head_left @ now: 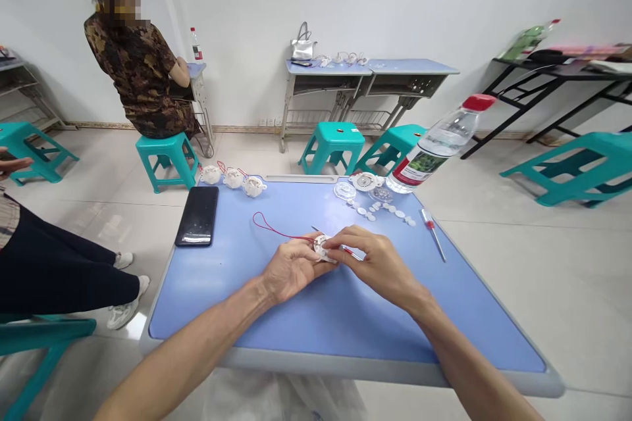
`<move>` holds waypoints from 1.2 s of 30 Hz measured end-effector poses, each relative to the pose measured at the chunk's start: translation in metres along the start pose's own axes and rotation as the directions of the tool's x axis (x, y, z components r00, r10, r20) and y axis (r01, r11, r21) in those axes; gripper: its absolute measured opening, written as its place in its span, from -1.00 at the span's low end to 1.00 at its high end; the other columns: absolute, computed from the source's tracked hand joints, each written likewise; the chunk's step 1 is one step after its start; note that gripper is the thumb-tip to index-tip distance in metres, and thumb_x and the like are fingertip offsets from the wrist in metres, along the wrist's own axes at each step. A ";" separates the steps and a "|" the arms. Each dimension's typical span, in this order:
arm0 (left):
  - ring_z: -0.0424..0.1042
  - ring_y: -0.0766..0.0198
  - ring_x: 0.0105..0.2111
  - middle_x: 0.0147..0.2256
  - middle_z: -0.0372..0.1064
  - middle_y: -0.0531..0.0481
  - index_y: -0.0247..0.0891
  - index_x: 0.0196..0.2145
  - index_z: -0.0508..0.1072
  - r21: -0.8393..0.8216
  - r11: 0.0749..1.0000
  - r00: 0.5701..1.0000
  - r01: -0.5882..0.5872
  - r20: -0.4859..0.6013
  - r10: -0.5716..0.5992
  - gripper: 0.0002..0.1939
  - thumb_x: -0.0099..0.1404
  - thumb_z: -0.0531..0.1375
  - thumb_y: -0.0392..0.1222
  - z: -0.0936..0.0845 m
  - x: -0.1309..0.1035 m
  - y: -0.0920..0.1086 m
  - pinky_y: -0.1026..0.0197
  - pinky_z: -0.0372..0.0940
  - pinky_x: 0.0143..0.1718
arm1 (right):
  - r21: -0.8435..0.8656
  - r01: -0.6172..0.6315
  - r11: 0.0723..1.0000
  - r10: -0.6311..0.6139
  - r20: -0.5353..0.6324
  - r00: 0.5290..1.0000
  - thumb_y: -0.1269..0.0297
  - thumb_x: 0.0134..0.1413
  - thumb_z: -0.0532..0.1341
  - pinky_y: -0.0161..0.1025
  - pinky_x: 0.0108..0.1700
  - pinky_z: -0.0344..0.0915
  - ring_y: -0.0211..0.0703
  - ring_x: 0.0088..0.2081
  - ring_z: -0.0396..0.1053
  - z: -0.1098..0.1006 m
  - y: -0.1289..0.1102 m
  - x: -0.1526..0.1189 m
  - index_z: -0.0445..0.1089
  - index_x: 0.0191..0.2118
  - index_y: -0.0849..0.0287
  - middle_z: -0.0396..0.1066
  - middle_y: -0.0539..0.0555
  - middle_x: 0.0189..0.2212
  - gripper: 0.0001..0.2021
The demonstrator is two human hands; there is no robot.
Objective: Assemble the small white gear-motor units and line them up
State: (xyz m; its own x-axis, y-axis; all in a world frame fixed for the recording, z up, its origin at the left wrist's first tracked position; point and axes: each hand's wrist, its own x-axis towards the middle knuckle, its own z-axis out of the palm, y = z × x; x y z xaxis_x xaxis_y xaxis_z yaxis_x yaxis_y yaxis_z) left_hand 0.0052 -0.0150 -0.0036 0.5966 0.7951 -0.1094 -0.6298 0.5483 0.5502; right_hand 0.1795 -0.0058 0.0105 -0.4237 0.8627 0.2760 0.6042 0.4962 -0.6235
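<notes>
Take the desk [336, 316] as your mark: you have the white disc [322, 247] raised over its middle, in front of you. Your left hand [291, 270] is half curled, palm up, its fingers under the disc and its thumb at the disc's edge, so it has firm hold. Your right hand [372, 253] comes in from the other side with thumb and fingertips drawn nearly together against the disc's face; whether they grip the disc itself or some small piece on it, you cannot tell from here. A red cord [291, 236] runs from the disc toward the desk's left side and ends in a loop. Just behind your fingers, over the desk's middle, shows a thin tool with a red handle [352, 253], partly hidden. At the desk's far left corner sit three white round units [233, 177] with red cords, and a black phone [197, 216] lies along its left edge. Near its far right corner you have another white round unit [366, 181], clear plastic discs [344, 191], scattered small white pieces [361, 211] and a red-capped bottle [434, 148]. A screwdriver [433, 235] lies by the desk's right edge. Beyond the desk, to its left, a person [141, 79] sits on a teal stool [168, 151].
</notes>
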 end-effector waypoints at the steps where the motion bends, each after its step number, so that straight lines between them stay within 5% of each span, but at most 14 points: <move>1: 0.32 0.25 -0.24 -0.30 0.34 -0.07 -0.35 -0.36 0.43 -0.003 1.000 1.000 0.000 0.002 0.000 -0.76 -0.06 0.14 -0.45 0.000 0.000 0.000 0.11 0.15 0.02 | 0.001 0.005 1.000 -0.005 0.002 1.000 0.34 0.14 0.17 -0.24 -0.29 0.29 -0.17 -0.31 0.38 0.000 0.000 0.000 0.51 -0.31 0.08 0.47 0.03 -0.39 -0.85; 36: 0.31 0.21 -0.20 -0.25 0.32 -0.12 -0.38 -0.31 0.45 0.010 1.000 1.000 0.001 0.030 -0.001 -0.74 -0.01 0.11 -0.44 0.002 0.001 0.003 0.11 0.16 -0.01 | -0.035 0.026 0.999 -0.024 0.047 0.999 0.39 0.14 0.18 -0.22 -0.22 0.25 -0.18 -0.29 0.33 -0.003 0.005 0.000 0.49 -0.26 0.06 0.46 0.00 -0.37 -0.86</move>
State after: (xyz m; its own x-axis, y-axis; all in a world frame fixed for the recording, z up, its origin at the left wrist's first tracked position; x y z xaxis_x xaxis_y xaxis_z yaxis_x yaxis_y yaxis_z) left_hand 0.0049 -0.0125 -0.0004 0.6122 0.7861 -0.0849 -0.6243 0.5465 0.5581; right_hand 0.1845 -0.0029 0.0093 -0.4697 0.8448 0.2563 0.6163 0.5216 -0.5900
